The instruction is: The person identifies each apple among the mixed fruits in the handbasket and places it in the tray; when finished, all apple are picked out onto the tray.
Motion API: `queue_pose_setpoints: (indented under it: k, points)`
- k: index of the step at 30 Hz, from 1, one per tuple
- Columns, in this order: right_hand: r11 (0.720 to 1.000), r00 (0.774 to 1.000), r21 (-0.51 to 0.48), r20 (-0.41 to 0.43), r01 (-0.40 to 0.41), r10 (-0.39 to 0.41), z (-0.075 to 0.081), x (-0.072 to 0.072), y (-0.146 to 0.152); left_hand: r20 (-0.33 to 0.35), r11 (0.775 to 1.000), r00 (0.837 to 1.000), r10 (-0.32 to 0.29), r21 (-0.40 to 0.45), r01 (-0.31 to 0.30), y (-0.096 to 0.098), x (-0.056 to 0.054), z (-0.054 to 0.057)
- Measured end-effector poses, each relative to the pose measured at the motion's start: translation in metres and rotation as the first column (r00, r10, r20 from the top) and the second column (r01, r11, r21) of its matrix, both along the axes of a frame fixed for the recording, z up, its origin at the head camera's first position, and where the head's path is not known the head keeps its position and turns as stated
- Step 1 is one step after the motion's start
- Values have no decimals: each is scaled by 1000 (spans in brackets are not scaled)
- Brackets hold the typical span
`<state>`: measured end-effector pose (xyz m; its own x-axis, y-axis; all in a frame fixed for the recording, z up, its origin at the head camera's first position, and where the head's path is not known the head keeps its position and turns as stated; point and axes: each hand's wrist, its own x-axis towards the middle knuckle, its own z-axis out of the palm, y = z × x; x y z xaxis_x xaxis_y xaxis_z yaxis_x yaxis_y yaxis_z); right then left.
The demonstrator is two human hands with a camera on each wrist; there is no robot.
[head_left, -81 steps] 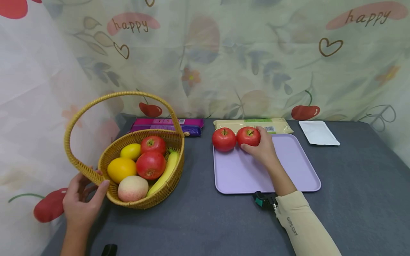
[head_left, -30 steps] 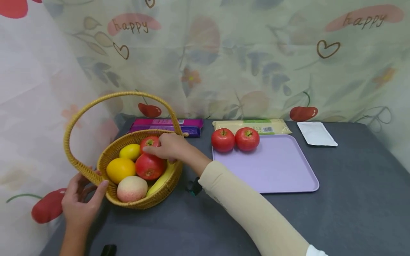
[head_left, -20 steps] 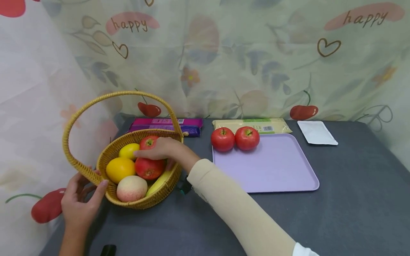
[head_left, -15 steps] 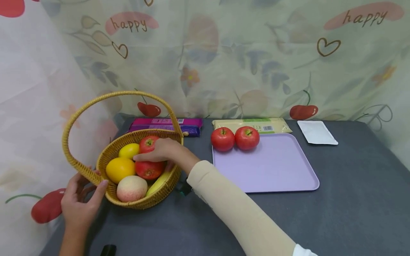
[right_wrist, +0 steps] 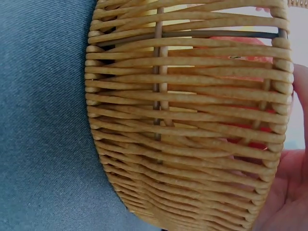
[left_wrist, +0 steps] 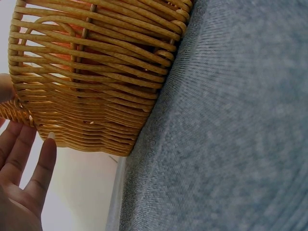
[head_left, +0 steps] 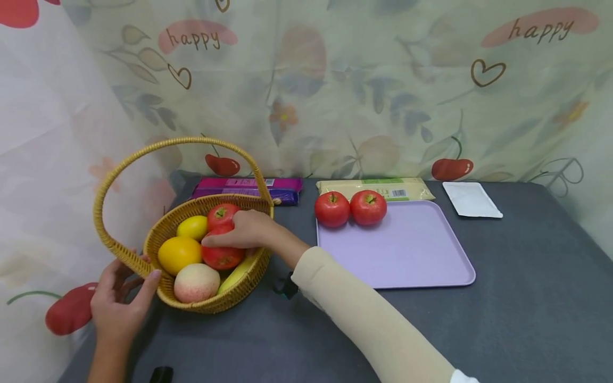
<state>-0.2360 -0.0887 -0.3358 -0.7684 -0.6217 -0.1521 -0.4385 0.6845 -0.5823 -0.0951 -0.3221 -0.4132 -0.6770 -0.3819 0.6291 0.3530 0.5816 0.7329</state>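
A wicker basket [head_left: 261, 266] holds a lemon [head_left: 192, 227], an orange-yellow fruit [head_left: 179, 255], a peach [head_left: 197, 283], a banana [head_left: 238, 276], a red apple [head_left: 222, 215] and a larger red fruit [head_left: 222, 258]. My left hand [head_left: 119, 306] holds the basket at the foot of its handle, thumb in front and fingers behind. Inside the basket, my right hand [head_left: 246, 231] grips the larger red fruit. Its thumb crosses the top while the other fingers are mostly hidden on the far side. Through the weave, the right wrist view shows red fruit [right_wrist: 240, 55].
Two red apples [head_left: 332, 209] sit at the far left corner of a lilac tray [head_left: 407, 255]. Behind lie a cream packet [head_left: 412, 190], a purple packet [head_left: 287, 186] and a white packet [head_left: 471, 199]. A patterned curtain [head_left: 335, 96] backs the grey table.
The right hand has left the second apple on the tray and moved left into the basket, first over the rear apple, then onto the larger red fruit. The left hand stays put.
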Motion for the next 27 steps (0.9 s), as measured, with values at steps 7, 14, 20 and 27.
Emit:
queue_pose_setpoints:
  k: [7,14,20,27]
  points:
    - [997,998,-38,-25,-64,63,-6,-2,7,8,1000,1000,9,2,-9,1,1,-1]
    - [988,989,-69,-57,-139,135,-8,-1,16,7,1000,1000,19,-7,-18,1,0,0]
    - [976,979,-111,-105,-188,177,-9,2,18,-1,1000,1000,10,-3,-10,0,-1,-2]
    - [966,955,-84,-196,-243,223,-13,4,18,28,1000,999,21,-10,-21,2,1,1]
